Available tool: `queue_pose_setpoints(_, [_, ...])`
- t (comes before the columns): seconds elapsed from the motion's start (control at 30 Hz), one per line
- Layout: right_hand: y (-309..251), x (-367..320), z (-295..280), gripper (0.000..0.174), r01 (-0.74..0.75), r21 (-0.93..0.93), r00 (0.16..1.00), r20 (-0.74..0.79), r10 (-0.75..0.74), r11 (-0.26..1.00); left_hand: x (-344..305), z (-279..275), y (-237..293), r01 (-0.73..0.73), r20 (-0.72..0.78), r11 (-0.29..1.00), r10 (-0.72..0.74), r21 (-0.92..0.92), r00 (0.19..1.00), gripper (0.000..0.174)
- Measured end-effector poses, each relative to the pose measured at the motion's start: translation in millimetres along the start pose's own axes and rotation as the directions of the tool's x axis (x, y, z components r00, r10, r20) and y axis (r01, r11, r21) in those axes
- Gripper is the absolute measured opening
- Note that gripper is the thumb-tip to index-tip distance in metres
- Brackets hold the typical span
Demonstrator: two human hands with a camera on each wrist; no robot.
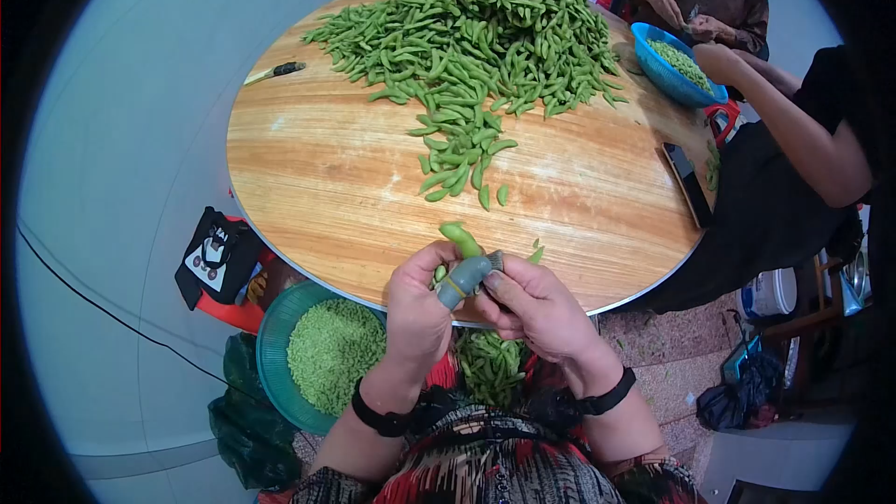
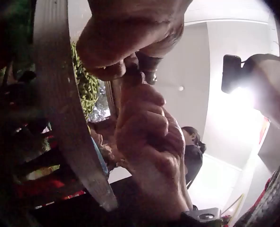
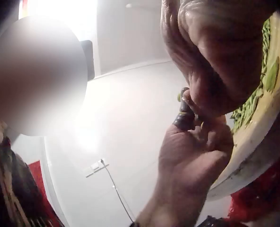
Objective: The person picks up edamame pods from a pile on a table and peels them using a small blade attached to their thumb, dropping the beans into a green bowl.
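Observation:
Both hands meet over the table's near edge in the head view. The left hand (image 1: 418, 308) grips a green pod (image 1: 457, 237) that sticks up past its fingers; a grey-blue cover (image 1: 464, 282) with a yellow band sits on its thumb. With curled fingers, the right hand (image 1: 541, 313) pinches at the pod's lower end, where the contact is partly hidden. In the left wrist view the left hand (image 2: 130, 35) is close, the right hand (image 2: 149, 132) beyond. The right wrist view shows the right hand (image 3: 220, 52) above the left hand (image 3: 189, 161) and its dark thumb cover (image 3: 184, 118).
A large heap of pods (image 1: 504, 28) covers the round table's (image 1: 317, 149) far side. A knife-like tool (image 1: 275, 73) and a phone (image 1: 687, 185) lie on it. A teal basket (image 1: 271, 364) of shelled beans stands lower left. People sit upper right by a blue basket (image 1: 653, 70).

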State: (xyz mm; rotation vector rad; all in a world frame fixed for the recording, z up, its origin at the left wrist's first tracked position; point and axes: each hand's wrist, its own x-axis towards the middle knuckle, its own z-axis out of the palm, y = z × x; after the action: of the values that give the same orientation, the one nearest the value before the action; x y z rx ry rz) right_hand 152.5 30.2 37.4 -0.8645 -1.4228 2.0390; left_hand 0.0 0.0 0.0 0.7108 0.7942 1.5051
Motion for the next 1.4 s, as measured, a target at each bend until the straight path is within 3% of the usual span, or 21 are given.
queue_pose_setpoints(0.17, [1, -3, 1, 0.014, -0.197, 0.535, 0.978, 0.160, 0.130, 0.822, -3, 7, 17, -0.044, 0.176, 0.998, 0.034, 0.052, 0.984, 0.009])
queue_pose_setpoints(0.3, [5, -1, -1, 0.014, -0.198, 0.608, 0.980, 0.142, 0.140, 0.769, -4, 8, 7, 0.080, 0.130, 0.997, -0.077, -0.018, 0.988, 0.011])
queue_pose_setpoints(0.37, [5, 4, 3, 0.015, 0.023, 0.088, 0.991, -0.136, -0.011, 0.996, -3, 15, -9, -0.200, -0.006, 0.977, 0.201, 0.079, 0.980, 0.013])
queue_pose_setpoints(0.4, [11, 9, 6, 0.019, 0.217, -0.269, 0.939, -0.205, -0.276, 0.938, -3, 20, -9, -0.200, -0.005, 0.977, 0.201, 0.078, 0.980, 0.013])
queue_pose_setpoints(0.43, [12, 9, 4, 0.019, 0.215, -0.270, 0.939, -0.207, -0.275, 0.939, -4, 25, -7, -0.224, -0.048, 0.968, 0.231, 0.115, 0.972, 0.014])
queue_pose_setpoints(0.5, [4, 10, 0, 0.020, 0.012, 0.163, 0.981, -0.195, 0.020, 0.986, -2, 28, -8, -0.240, -0.088, 0.960, 0.254, 0.144, 0.963, 0.016])
queue_pose_setpoints(0.53, [0, 10, 1, 0.020, -0.003, 0.228, 0.978, -0.200, 0.050, 0.974, 0, 26, -12, -0.249, -0.125, 0.951, 0.274, 0.185, 0.954, 0.016])
queue_pose_setpoints(0.67, [1, 19, -5, 0.023, -0.043, 0.204, 0.982, -0.171, 0.079, 0.978, 5, 21, -6, -0.165, -0.180, 0.972, 0.194, 0.165, 0.964, 0.013])
queue_pose_setpoints(0.7, [1, 23, -9, 0.025, 0.025, -0.217, 0.987, -0.148, -0.058, 0.976, 7, 18, -5, -0.162, -0.183, 0.973, 0.191, 0.162, 0.964, 0.013])
queue_pose_setpoints(0.73, [-2, 27, -12, 0.028, 0.100, -0.595, 0.982, -0.068, -0.174, 0.797, 10, 15, -3, -0.120, -0.189, 0.988, 0.137, 0.100, 0.972, 0.009])
queue_pose_setpoints(0.77, [-10, 33, -16, 0.028, 0.096, -0.594, 0.983, -0.069, -0.169, 0.799, 13, 11, -2, -0.076, -0.191, 0.996, 0.082, 0.040, 0.978, 0.005])
queue_pose_setpoints(0.83, [-33, 47, -26, 0.027, 0.125, -0.799, 0.981, 0.010, -0.195, 0.589, 19, 5, 3, -0.031, -0.194, 0.999, 0.026, -0.022, 0.981, 0.003])
queue_pose_setpoints(0.87, [-40, 54, -31, 0.027, 0.130, -0.800, 0.980, 0.016, -0.196, 0.586, 24, 3, 7, 0.003, -0.215, 0.979, -0.047, -0.202, 0.975, 0.004])
queue_pose_setpoints(0.93, [-54, 69, -40, 0.020, 0.103, -0.955, 0.884, -0.041, -0.466, 0.278, 31, -8, 15, 0.035, -0.200, 0.888, -0.142, -0.459, 0.969, 0.007])
queue_pose_setpoints(0.97, [-58, 72, -47, 0.020, 0.113, -0.955, 0.881, -0.030, -0.472, 0.273, 33, -11, 17, 0.024, -0.201, 0.889, -0.130, -0.456, 0.971, 0.007])
queue_pose_setpoints(1.07, [-52, 81, -66, 0.018, -0.023, -0.999, 0.962, -0.014, -0.272, -0.030, 28, -26, 9, 0.060, -0.107, 0.950, -0.097, -0.308, 0.990, 0.015])
queue_pose_setpoints(1.1, [-49, 80, -67, 0.018, -0.024, -0.999, 0.961, -0.013, -0.276, -0.034, 20, -24, 10, 0.058, -0.103, 0.950, -0.093, -0.308, 0.990, 0.015])
queue_pose_setpoints(1.17, [-43, 75, -68, 0.015, -0.021, -0.999, 0.962, -0.009, -0.272, -0.041, 2, -15, 16, 0.242, 0.195, 0.921, -0.309, 0.304, 0.931, 0.022])
queue_pose_setpoints(1.2, [-38, 73, -69, 0.013, 0.001, -0.999, 0.938, -0.011, -0.347, 0.035, -2, -10, 16, 0.245, 0.195, 0.921, -0.312, 0.304, 0.930, 0.022])
queue_pose_setpoints(1.3, [-33, 72, -66, 0.014, -0.031, -0.999, 0.946, -0.024, -0.322, -0.018, -7, 1, 9, 0.069, 0.153, 0.894, -0.151, 0.443, 0.977, 0.033])
queue_pose_setpoints(1.4, [-32, 78, -64, 0.015, -0.019, -0.998, 0.950, 0.000, -0.311, -0.058, 0, 5, 2, 0.049, 0.017, 0.987, -0.052, 0.156, 0.998, 0.032])
